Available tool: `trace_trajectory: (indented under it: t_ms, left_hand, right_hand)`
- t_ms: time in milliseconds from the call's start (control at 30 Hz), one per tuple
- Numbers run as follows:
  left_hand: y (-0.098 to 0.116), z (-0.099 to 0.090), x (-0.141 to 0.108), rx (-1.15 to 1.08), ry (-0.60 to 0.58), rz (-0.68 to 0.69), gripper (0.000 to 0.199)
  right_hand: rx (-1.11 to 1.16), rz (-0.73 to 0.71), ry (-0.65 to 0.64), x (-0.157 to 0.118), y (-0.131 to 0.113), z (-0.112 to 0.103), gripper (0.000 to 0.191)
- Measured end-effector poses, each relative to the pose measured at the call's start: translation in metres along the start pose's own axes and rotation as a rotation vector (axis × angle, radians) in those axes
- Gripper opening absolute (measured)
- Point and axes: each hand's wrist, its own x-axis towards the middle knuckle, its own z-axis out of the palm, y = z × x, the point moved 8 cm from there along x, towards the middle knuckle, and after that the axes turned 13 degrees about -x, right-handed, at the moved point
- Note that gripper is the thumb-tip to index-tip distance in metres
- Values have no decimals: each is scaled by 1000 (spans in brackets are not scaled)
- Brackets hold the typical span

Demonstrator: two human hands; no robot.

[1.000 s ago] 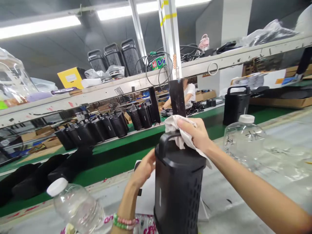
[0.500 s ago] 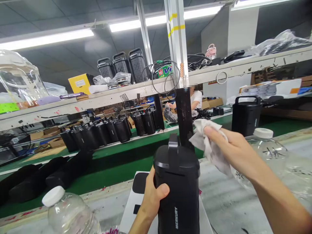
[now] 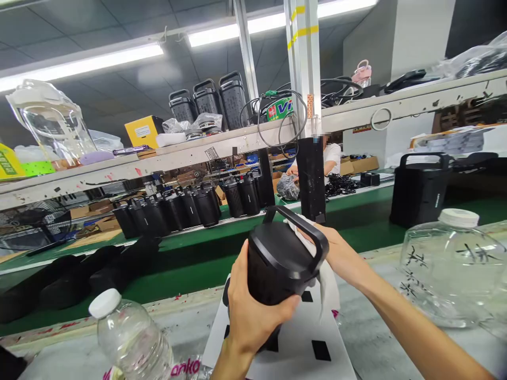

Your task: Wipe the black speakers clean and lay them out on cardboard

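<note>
My left hand (image 3: 253, 319) is wrapped round the lower side of a black portable speaker (image 3: 277, 248) with a carry handle (image 3: 303, 224). The speaker is tilted, its flat top turned partly toward me. A white cloth (image 3: 328, 287) is in my right hand (image 3: 343, 256), pressed against the speaker's far right side behind the handle. The handle and speaker hide the right fingertips. Beneath the speaker lies a white board (image 3: 295, 364) with several black square patches.
A clear bottle (image 3: 130, 332) stands at the left, a larger marked jug (image 3: 447, 264) at the right. Beyond runs a green conveyor belt (image 3: 194, 258) bearing several speakers (image 3: 206, 206) and another speaker (image 3: 420, 187). A shelf (image 3: 241, 141) and post cross above; a co-worker (image 3: 330, 155) sits behind.
The speaker has been turned and tilted, so its lettering no longer shows. My right hand has brought the cloth from beside the speaker onto its right side. The view has shifted slightly left.
</note>
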Motion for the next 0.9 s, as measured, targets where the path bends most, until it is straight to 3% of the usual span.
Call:
trace_trajectory:
  t_ms: [133,233,367,467,533,567,633,700,800,867,900]
  left_hand:
    - [23,-2,-1,276,-4,324,104]
    - [33,0,-2,384,-46,452,105]
    - [29,0,0,349,-46,367,107]
    - [22,1,1,295,-32,238,108]
    - [18,2,1,277,-32,175,107]
    - [16,3,1,270,-40,153,107]
    - [14,4,2,255,-81,138,105]
    - [13,4,4,244,-129,151,99]
    - [13,-6,11,240,-117,137,79]
    - [8,-19,18,205,-40,12,81]
    - [5,-25,20,167,1,-68,86]
  right_hand:
    - [1,-70,-1,-2,-6,4,42]
    - [-1,-54,4,-1,-4,4,42]
    - [51,47,71,1,6,-3,45]
    - [64,57,449,-17,5,-34,45]
    - [-118,-160,645,-38,-22,-44,37]
    - [-271,-345,639,-48,-44,-37,31]
    - [-592,-743,475,-66,-84,-3,23]
    - [-834,-995,330,-80,-101,28,26]
    - [-906,-1151,295,-87,-102,32,30]
    - [-821,-1174,387,-86,-94,12,25]
    - [-757,-1098,484,-81,-87,-6,25]
